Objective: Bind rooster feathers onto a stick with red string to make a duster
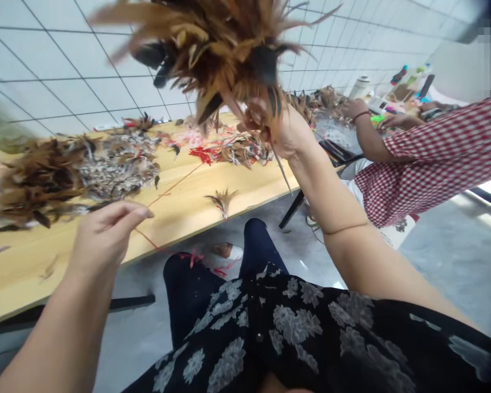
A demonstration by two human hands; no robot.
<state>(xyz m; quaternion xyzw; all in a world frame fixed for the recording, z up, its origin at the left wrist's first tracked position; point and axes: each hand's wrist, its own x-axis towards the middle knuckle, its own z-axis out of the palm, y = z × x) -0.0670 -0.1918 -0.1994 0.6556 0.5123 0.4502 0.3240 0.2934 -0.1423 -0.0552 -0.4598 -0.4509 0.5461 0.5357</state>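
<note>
- Far left: feather pile (45,180) on bench (184,210), I see bare wood in front.
- Left hand (106,229): grip closed, pinching red string (180,181) over front edge area.
- Middle: I get open wood between left hand and small feather tuft (224,203), tuft near front edge.
- Right hand (288,131): grip closed round base of feather bundle (233,52), raised above bench.
- Far right: co-worker's checked sleeve (445,139), tighter room there.
</note>
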